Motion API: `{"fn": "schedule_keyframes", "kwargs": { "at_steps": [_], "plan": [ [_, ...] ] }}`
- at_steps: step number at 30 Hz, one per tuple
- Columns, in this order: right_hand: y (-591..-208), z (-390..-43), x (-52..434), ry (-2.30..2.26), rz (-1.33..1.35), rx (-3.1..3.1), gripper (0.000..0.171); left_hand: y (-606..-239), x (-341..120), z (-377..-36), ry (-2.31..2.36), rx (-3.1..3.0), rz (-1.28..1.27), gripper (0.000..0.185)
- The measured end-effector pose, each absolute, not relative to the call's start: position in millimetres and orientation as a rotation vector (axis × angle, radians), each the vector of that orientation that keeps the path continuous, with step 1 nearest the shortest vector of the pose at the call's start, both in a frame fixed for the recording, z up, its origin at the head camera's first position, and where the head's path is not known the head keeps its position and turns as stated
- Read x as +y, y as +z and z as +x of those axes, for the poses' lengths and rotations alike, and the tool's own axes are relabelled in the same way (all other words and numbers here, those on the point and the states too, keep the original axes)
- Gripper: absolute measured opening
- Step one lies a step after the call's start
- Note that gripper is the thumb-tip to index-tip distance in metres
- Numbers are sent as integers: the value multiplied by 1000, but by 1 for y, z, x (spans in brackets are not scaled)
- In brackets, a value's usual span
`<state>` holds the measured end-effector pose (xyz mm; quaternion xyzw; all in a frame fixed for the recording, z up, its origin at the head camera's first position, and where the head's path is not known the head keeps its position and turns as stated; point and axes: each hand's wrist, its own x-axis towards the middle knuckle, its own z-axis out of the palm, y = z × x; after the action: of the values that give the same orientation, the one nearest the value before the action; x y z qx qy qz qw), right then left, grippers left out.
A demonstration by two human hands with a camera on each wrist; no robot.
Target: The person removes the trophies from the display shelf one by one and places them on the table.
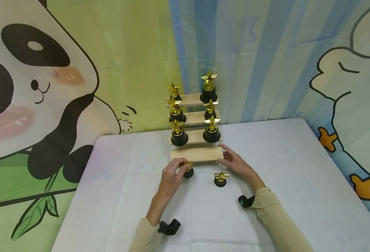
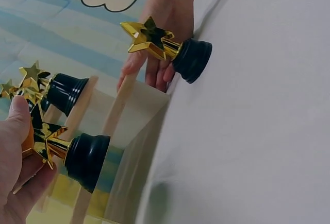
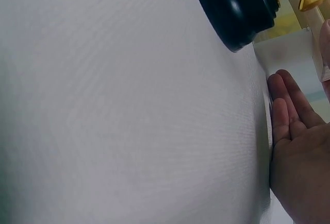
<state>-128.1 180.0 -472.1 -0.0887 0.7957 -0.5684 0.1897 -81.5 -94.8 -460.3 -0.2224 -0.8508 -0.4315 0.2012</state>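
White tablecloth (image 1: 125, 196); left hand (image 1: 170, 177) pinching upright trophy (image 2: 77, 154), star (image 2: 44, 134) up; right hand (image 1: 237, 163) gripping plank (image 1: 197, 154)

no text, label, brand, number or sign can be read in any view.

Our left grip (image 1: 170, 177) pinched a gold-starred trophy (image 1: 189, 172) as our right grip (image 1: 236, 163) touched the nearest wooden shelf (image 1: 197, 154).
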Motion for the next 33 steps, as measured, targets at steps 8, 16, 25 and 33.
{"fn": "schedule_keyframes", "kwargs": {
  "at_steps": [8, 16, 25, 33],
  "plan": [
    [-472, -128, 180, -1603, -255, 2237, 67, -467, -90, -76, -1213, -2368, -672, 18],
    [-474, -130, 180, -1620, -256, 2234, 69, -473, -81, -70, -1226, -2384, -731, 18],
    [-504, -141, 186, -1614, -267, 2275, 72, -481, -73, -63, -1257, -2464, -753, 16],
    [-503, -139, 185, -1626, -272, 2269, 72, -483, -66, -58, -1258, -2482, -790, 15]
  ]
}}
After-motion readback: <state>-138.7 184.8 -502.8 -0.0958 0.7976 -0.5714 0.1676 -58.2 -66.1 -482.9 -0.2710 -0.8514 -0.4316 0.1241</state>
